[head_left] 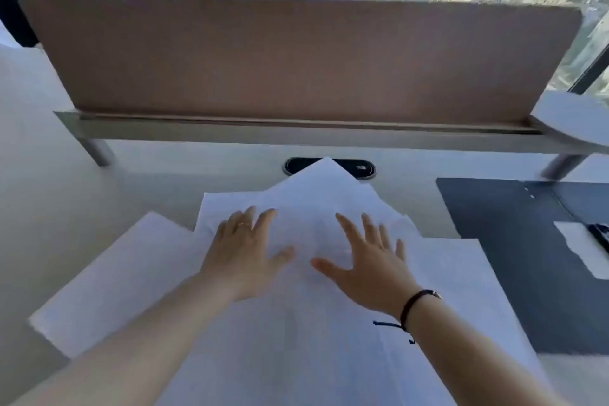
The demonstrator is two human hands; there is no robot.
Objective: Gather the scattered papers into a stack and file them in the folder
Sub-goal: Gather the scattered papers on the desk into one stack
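— So, biggest things first: what fills the frame?

— One white desk, and one brown divider panel standing across the upper half. Behind it, windows and tall buildings.

— And the papers?

— One loose spread of white papers across the lower centre, overlapping at different angles. I can make out five or six corners, but the exact count cannot be told, since the sheets blur into one another. One corner reaches up over one dark oval cable port set in the desk.

— The folder?

— One dark folder lying open and flat at the right edge of the frame, just beside the papers. The rightmost sheet overlaps its lower left edge. One white piece of paper lies inside it, with a dark clip-like thing at the far right, cut off by the frame.

— How many hands?

— Two. Both bare forearms come in from the bottom corners. The left hand lies palm down, fingers spread, flat on the papers at centre. The right hand does the same just beside it, thumbs pointing toward each other but apart. Neither pinches anything.

— Anything worn?

— One dark bracelet on the right wrist, and one ring on a left finger.
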